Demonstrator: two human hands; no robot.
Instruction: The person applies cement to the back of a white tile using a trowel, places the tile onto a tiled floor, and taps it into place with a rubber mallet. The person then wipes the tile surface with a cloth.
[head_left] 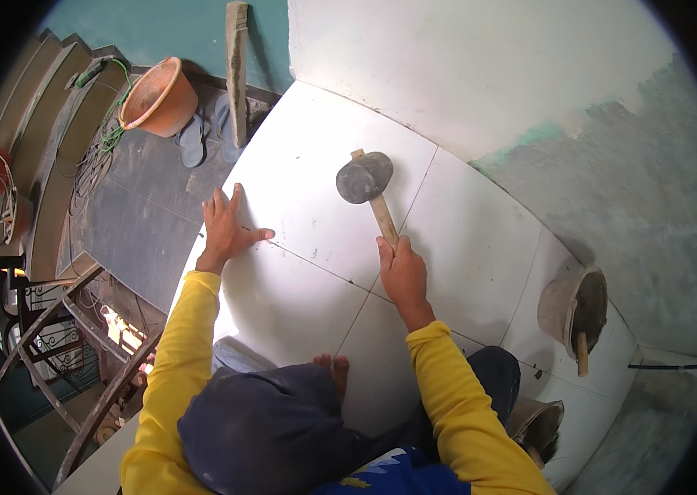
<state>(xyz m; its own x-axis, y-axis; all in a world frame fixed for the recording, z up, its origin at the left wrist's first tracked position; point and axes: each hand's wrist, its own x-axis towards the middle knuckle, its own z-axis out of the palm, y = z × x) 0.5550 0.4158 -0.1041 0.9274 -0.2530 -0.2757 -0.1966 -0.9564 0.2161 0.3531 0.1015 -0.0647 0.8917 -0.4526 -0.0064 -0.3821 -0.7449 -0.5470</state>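
My right hand (405, 276) grips the wooden handle of a rubber mallet (365, 177). Its dark head hangs over a large white floor tile (307, 177) near the wall; whether it touches the tile I cannot tell. My left hand (229, 227) lies on the white tiles with its fingers spread, close to their left edge and beside a joint line. Both forearms are in yellow sleeves. My bare foot (334, 371) rests on the tiles below, in front of my dark-clothed knee.
A worn bucket with a wooden handle in it (571, 309) stands at the right; another bucket (536, 425) is nearer me. Beyond the left tile edge are an orange bucket (160, 97), sandals (192, 140), a wooden post (236, 74), steps and a metal frame (109, 379).
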